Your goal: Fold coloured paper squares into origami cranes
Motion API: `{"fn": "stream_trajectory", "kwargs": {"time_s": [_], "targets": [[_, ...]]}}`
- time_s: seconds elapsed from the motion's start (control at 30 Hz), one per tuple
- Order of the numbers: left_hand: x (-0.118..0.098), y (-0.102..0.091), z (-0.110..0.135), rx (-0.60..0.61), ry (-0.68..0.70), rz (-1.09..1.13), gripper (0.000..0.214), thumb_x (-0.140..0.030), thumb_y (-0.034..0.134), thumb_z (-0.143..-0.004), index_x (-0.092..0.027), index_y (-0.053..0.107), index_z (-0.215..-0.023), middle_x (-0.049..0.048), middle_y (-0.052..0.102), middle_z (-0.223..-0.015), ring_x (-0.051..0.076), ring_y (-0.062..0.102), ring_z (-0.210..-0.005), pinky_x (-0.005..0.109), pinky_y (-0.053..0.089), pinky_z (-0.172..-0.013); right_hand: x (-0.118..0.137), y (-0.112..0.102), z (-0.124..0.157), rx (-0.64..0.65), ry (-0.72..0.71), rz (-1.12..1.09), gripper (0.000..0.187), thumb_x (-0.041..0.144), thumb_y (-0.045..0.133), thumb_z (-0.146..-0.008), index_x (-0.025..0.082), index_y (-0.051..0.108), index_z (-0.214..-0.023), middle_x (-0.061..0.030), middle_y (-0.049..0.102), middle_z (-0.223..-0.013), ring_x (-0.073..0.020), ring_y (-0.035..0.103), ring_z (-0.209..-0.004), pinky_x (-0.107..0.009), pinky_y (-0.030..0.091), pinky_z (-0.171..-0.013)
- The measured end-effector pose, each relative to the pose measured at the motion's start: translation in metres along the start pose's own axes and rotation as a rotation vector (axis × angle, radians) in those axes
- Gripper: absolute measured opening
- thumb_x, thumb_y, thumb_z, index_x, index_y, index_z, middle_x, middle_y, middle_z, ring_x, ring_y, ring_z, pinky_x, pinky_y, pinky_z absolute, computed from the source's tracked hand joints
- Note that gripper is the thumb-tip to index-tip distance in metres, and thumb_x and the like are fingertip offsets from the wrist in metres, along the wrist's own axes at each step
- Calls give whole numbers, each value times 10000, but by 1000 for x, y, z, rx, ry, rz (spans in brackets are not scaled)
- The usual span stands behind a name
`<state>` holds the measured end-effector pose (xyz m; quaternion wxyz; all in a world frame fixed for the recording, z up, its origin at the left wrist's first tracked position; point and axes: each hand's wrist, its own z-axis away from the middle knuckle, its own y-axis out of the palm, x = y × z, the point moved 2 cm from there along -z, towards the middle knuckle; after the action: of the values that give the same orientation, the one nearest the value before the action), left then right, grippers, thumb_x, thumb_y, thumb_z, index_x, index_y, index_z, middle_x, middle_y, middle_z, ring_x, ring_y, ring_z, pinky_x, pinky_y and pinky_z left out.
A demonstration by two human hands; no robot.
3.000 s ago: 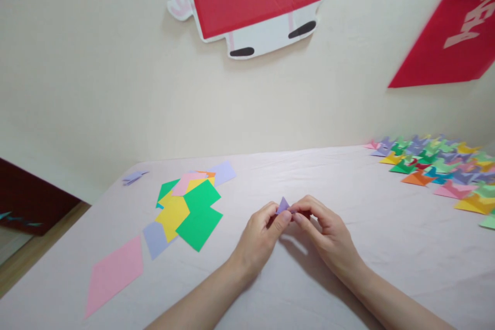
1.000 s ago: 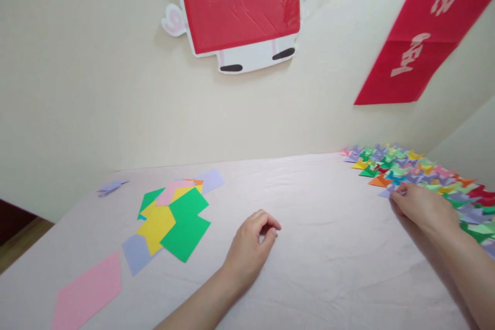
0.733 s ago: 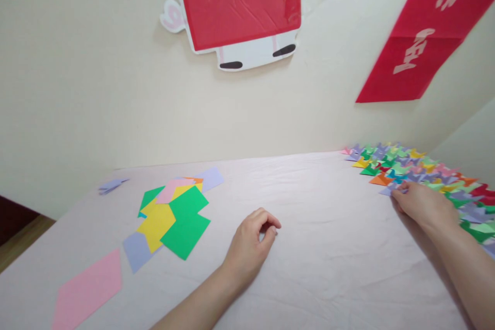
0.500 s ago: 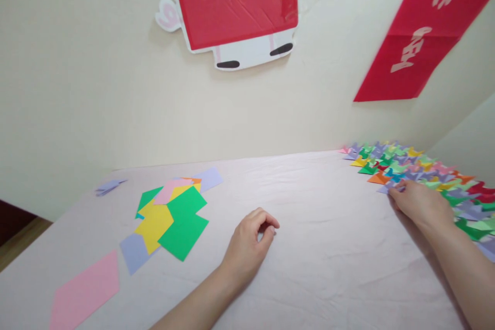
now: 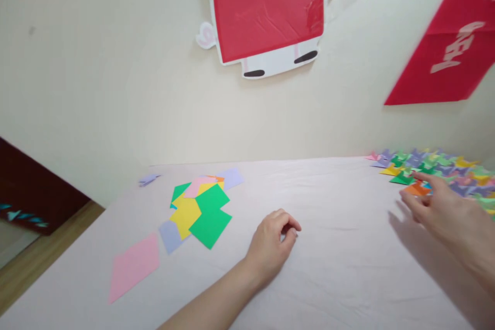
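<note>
On the pale cloth, my left hand (image 5: 273,241) rests with its fingers curled in and the thumb close to the index finger; nothing shows in it. My right hand (image 5: 452,216) is raised at the right, thumb and index finger apart, holding nothing. It hovers by the front of a dense group of folded paper birds (image 5: 425,165) in many colours. An orange folded paper bird (image 5: 416,188) shows just beyond its fingers, and the hand hides part of the group. Left of my left hand lies a loose pile of paper squares, with green paper (image 5: 211,228) and yellow paper (image 5: 185,215) on top.
A pink sheet (image 5: 135,265) lies at the front left of the cloth (image 5: 340,278). Behind the pile is a small folded lilac paper (image 5: 149,180). The wall (image 5: 154,87) borders the back, bearing a red-and-white cutout (image 5: 270,10) and a red banner (image 5: 436,56).
My right hand has let go of the lilac folded bird, lifted, and spread its fingers. The view has turned left, so things appear further right. My left hand keeps its curled pose.
</note>
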<state>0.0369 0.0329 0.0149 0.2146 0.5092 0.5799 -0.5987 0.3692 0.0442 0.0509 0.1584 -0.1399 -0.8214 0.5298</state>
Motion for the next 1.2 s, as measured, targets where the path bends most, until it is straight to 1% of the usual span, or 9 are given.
{"fn": "stream_trajectory", "kwargs": {"time_s": [0.1,0.2,0.33,0.5,0.6,0.7,0.83,1.0,1.2], "targets": [[0,1,1,-25,11,-12,200,-78,498,-792,-206,651,-814,9,621,-816,160,568,-772,263,433,-719,56,-4,30,71,-263,-254,521,430,473,-823,231,490,-1304,-11,707,-658,-240,658,-545,-282,371,-508],[3,-8,-5,-64,5,-88,222,-76,480,-805,-206,653,-855,9,647,-859,144,598,-776,240,465,-717,105,3,69,165,-532,-449,448,393,414,-877,229,501,-1285,27,659,-583,-188,635,-465,-248,356,-461],[21,-59,-16,-200,-120,-350,230,-114,505,-806,-210,634,-971,18,658,-987,153,616,-911,245,483,-810,138,17,104,277,-679,-568,368,317,318,-952,224,520,-1245,30,673,-603,-176,665,-507,-250,405,-510],[57,-153,-11,-349,-318,-595,321,-275,571,-750,-170,606,-1052,114,611,-1102,303,540,-1109,433,384,-1005,144,17,109,385,-658,-636,304,362,334,-983,229,564,-1130,16,697,-680,-171,679,-605,-257,436,-602],[82,-186,0,-362,-441,-711,505,-466,596,-695,-128,608,-1070,183,593,-1128,421,488,-1147,552,352,-990,142,13,106,396,-629,-658,295,363,354,-985,225,572,-1128,16,691,-693,-163,667,-610,-246,419,-602],[103,-197,10,-330,-504,-779,705,-603,574,-642,-101,595,-1136,215,568,-1188,446,478,-1161,545,384,-956,142,10,104,414,-613,-675,285,353,378,-976,220,578,-1130,19,678,-695,-158,646,-607,-238,401,-595],[120,-199,15,-295,-534,-835,767,-638,549,-628,-103,605,-1175,209,560,-1220,434,490,-1163,511,415,-934,140,8,101,443,-582,-693,265,322,403,-952,226,589,-1115,26,656,-689,-162,629,-617,-243,396,-605],[131,-212,15,-293,-533,-868,693,-591,529,-700,-114,620,-1195,181,594,-1217,391,515,-1156,468,435,-927,139,8,98,460,-565,-724,278,334,391,-934,230,594,-1094,30,623,-661,-172,608,-603,-256,398,-605],[138,-240,25,-385,-581,-896,548,-498,514,-779,-137,633,-1174,170,603,-1225,370,523,-1164,449,444,-913,140,12,97,456,-528,-751,293,405,391,-922,253,611,-1043,44,562,-597,-178,591,-569,-262,402,-583]]}}
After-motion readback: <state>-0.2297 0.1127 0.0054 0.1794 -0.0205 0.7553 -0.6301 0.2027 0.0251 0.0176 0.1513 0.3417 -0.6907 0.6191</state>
